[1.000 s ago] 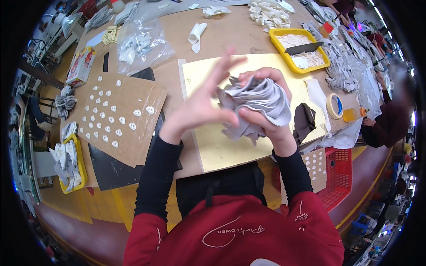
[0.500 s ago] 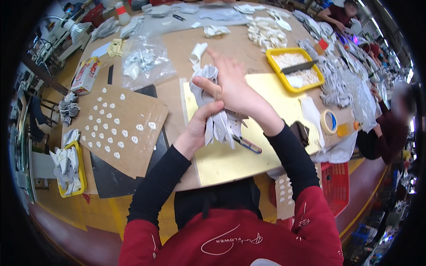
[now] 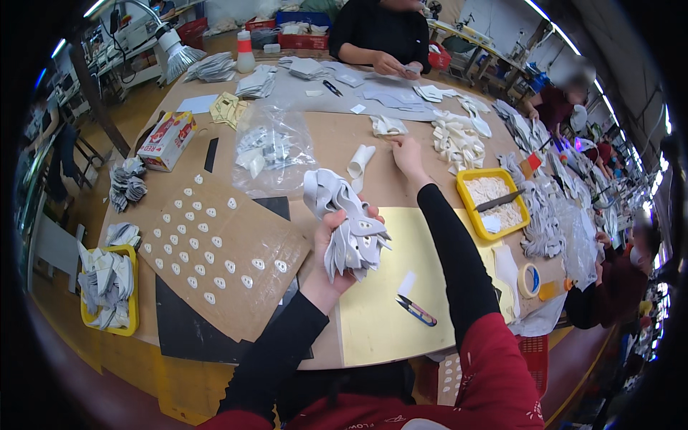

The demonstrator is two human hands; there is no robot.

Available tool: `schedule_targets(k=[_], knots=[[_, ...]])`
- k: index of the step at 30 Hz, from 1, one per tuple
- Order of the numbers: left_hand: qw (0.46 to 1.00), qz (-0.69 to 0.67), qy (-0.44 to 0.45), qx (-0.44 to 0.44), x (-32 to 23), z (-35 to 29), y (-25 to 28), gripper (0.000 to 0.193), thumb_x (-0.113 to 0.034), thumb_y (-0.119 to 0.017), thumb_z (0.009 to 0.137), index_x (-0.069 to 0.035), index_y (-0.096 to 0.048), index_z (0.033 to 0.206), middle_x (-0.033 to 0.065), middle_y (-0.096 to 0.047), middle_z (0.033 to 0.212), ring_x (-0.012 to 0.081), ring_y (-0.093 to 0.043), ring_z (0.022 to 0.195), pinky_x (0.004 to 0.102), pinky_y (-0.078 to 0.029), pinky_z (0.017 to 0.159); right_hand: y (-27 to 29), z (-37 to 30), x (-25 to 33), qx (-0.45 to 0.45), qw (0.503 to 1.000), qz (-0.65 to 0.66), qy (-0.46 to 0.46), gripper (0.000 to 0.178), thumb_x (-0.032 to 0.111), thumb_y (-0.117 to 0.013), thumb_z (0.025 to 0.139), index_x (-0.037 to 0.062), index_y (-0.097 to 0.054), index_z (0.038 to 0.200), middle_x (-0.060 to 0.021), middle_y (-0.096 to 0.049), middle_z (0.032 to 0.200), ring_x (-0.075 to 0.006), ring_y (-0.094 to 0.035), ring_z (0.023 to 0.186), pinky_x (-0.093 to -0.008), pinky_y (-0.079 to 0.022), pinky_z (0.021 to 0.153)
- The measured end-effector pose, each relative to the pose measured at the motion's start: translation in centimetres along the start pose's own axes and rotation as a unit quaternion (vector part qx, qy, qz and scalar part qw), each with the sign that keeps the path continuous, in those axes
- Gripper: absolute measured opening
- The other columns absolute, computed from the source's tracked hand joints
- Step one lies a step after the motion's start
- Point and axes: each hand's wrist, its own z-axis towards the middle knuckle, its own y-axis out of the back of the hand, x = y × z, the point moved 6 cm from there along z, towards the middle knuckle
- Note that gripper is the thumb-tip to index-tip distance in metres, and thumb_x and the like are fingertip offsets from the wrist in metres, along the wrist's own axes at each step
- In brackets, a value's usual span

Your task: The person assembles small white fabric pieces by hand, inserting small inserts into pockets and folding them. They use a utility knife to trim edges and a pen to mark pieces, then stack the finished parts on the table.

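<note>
My left hand point(image 3: 330, 235) is closed round a bundle of curved light-grey cut pieces point(image 3: 358, 244), with small holes in some of them, held above the table's near middle. Stretched forward, my right hand point(image 3: 408, 159) has its fingers drawn together at the near edge of a small pile of cream strips point(image 3: 388, 125). Whether a strip is between those fingertips is too small to tell. Just beyond the bundle lies a rolled white strip point(image 3: 360, 159). Snips point(image 3: 417, 310) and a small white piece point(image 3: 407, 283) rest on the yellow sheet point(image 3: 380, 330).
A brown board point(image 3: 236, 287) with white oval pieces lies left, near a plastic bag point(image 3: 287, 165). At right, a yellow tray point(image 3: 466, 208) holds pale scraps and a knife point(image 3: 500, 200). Another yellow tray point(image 3: 133, 287) holds grey pieces. A person point(image 3: 373, 36) works across the table.
My right hand has left the bundle and moved forward to the cream strips. The bundle stays in my left hand. The view has tilted up, bringing the person opposite into sight.
</note>
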Motion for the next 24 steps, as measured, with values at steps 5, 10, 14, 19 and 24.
schedule_targets(k=[5,10,14,19,24], knots=[[0.999,0.007,0.034,0.033,0.9,-0.2,-1.4,0.056,-0.026,-0.066,0.084,-0.007,-0.044,0.132,0.0097,-0.054,0.129,0.0279,-0.064,0.102,0.0412,-0.057,0.085,-0.8,1.0,-2.4,-0.048,0.998,-0.012,-0.030,0.022,0.016,-0.068,0.082,0.0014,-0.075,0.098,-0.0196,-0.071,0.084,-0.0288,-0.069,0.078,-0.0371,-0.052,0.073],[0.998,0.058,0.026,-0.001,0.4,-0.6,-1.1,0.065,-0.027,-0.065,0.084,-0.005,-0.037,0.138,0.0071,-0.050,0.137,0.0253,-0.063,0.104,0.0395,-0.057,0.086,2.1,-1.3,1.3,-0.053,0.992,0.106,-0.052,0.019,0.014,-0.067,0.081,0.0004,-0.074,0.092,-0.0167,-0.071,0.084,-0.0234,-0.069,0.082,-0.0356,-0.052,0.072],[0.989,0.134,0.016,-0.054,1.4,-0.4,-1.0,0.066,-0.032,-0.063,0.086,-0.006,-0.036,0.140,0.0105,-0.055,0.130,0.0262,-0.064,0.103,0.0406,-0.056,0.087,7.8,-5.7,2.2,-0.016,0.939,0.334,-0.085,0.014,0.012,-0.066,0.087,-0.0009,-0.071,0.087,-0.0055,-0.071,0.084,-0.0145,-0.066,0.072,-0.0282,-0.052,0.069],[0.970,0.217,0.091,-0.063,3.0,-0.8,-0.9,0.066,-0.032,-0.064,0.083,-0.002,-0.044,0.138,0.0126,-0.062,0.114,0.0235,-0.067,0.097,0.0350,-0.058,0.082,11.8,-14.9,8.9,0.165,0.826,0.506,-0.184,0.018,0.013,-0.063,0.093,0.0008,-0.064,0.106,-0.0084,-0.071,0.091,-0.0089,-0.060,0.065,-0.0201,-0.049,0.061],[0.973,0.205,0.097,-0.049,4.0,-1.3,-0.4,0.054,-0.029,-0.063,0.084,-0.003,-0.048,0.129,0.0110,-0.062,0.112,0.0243,-0.067,0.099,0.0373,-0.061,0.077,12.8,-20.1,11.4,0.236,0.744,0.577,-0.239,0.042,0.007,-0.060,0.094,0.0015,-0.049,0.134,-0.0127,-0.070,0.107,-0.0025,-0.052,0.056,-0.0157,-0.042,0.052]])
